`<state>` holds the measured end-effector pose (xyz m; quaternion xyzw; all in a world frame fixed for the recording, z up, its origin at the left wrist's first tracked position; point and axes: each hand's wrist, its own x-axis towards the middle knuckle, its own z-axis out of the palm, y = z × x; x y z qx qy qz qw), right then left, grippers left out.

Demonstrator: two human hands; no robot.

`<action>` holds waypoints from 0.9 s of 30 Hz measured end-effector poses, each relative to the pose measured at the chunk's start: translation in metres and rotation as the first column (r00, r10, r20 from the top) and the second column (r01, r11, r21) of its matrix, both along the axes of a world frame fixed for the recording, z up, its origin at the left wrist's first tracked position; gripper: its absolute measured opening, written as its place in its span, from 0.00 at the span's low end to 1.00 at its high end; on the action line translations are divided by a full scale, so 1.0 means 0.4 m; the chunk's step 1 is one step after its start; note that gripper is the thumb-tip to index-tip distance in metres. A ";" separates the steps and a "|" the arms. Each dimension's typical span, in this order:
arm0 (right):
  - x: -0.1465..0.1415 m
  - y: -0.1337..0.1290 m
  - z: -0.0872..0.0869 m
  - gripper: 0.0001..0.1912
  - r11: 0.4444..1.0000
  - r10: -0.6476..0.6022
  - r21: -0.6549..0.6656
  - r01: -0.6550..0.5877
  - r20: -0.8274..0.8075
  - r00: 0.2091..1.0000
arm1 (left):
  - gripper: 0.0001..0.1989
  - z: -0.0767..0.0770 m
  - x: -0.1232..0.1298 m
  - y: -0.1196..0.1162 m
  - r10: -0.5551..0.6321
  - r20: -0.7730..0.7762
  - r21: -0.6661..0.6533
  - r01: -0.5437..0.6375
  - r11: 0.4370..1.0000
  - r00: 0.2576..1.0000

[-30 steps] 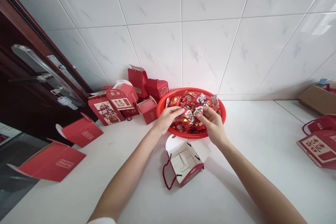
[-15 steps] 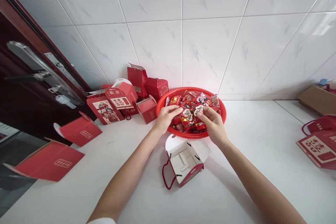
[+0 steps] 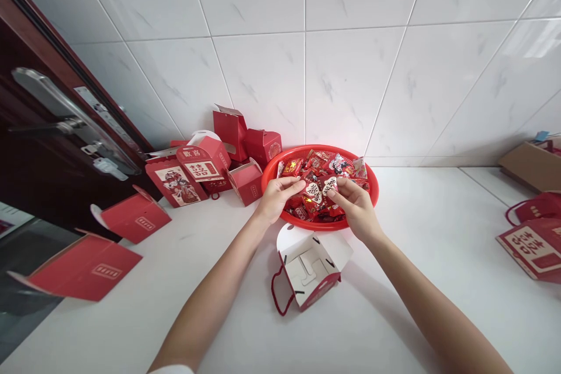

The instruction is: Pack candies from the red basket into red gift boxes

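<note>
My left hand (image 3: 279,196) pinches a red wrapped candy (image 3: 314,190) with a white patch and dark characters. Between the thumb and fingers of my right hand (image 3: 356,201) is a second red candy (image 3: 329,186) of the same look, close beside the first. Both are held over a red plastic basket (image 3: 376,187) filled with several wrapped candies (image 3: 337,165). Just in front of the basket stands an open gift box (image 3: 310,272), white inside and red outside, with a dark red cord handle (image 3: 277,298). Its floor shows bare.
Red gift boxes (image 3: 205,163) are grouped left of the basket, and two more open boxes (image 3: 87,269) lie nearer the table's left edge. At right are a closed red box (image 3: 532,245) and a brown carton (image 3: 528,165). A tiled wall (image 3: 342,87) rises behind.
The candy in my right hand has shifted slightly left and turned a little, nearer the one in my left hand. Otherwise things stay in place.
</note>
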<state>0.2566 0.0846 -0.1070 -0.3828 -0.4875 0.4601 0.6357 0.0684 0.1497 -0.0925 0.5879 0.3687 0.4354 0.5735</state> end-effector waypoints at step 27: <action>0.000 0.000 0.001 0.18 1.000 0.001 0.004 -0.001 0.019 1.000 | 0.20 -0.004 0.017 -0.010 0.055 -0.016 0.069 -0.054 0.996 0.998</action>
